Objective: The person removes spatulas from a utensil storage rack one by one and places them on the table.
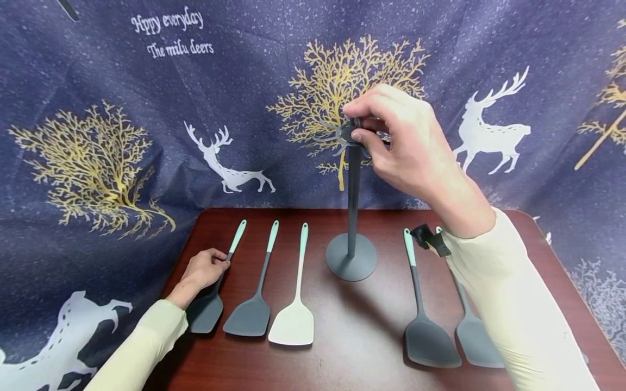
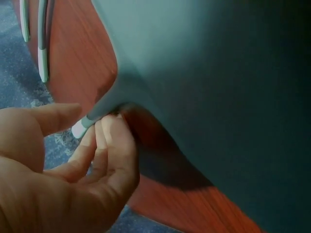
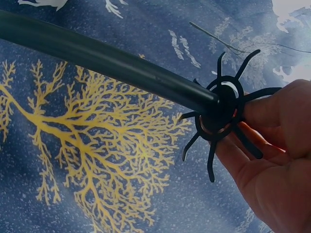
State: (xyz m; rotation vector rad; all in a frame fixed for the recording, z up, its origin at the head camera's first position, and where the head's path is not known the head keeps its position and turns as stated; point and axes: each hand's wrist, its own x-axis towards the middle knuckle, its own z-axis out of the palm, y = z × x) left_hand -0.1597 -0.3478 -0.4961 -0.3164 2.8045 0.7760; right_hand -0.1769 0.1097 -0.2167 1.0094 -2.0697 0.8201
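A dark grey utensil stand (image 1: pixel 353 206) with a round base and a ring of curved hooks (image 3: pixel 238 80) stands upright on the table. My right hand (image 1: pixel 408 138) pinches the hook ring at its top between thumb and fingers. At the far left lies a dark grey spatula (image 1: pixel 207 312) with a mint handle. My left hand (image 1: pixel 206 269) is at its shaft, fingers loosely bent beside it. In the left wrist view, the thumb stands apart from the shaft, and the spatula's blade (image 2: pixel 160 63) fills much of the picture.
Right of the left hand lie another grey spatula (image 1: pixel 249 315) and a cream spatula (image 1: pixel 293 326). Two more grey turners, one dark (image 1: pixel 430 342) and one lighter (image 1: pixel 476 339), lie at the right, partly under my right arm. A patterned blue cloth (image 1: pixel 235 98) hangs behind the brown table (image 1: pixel 342 336).
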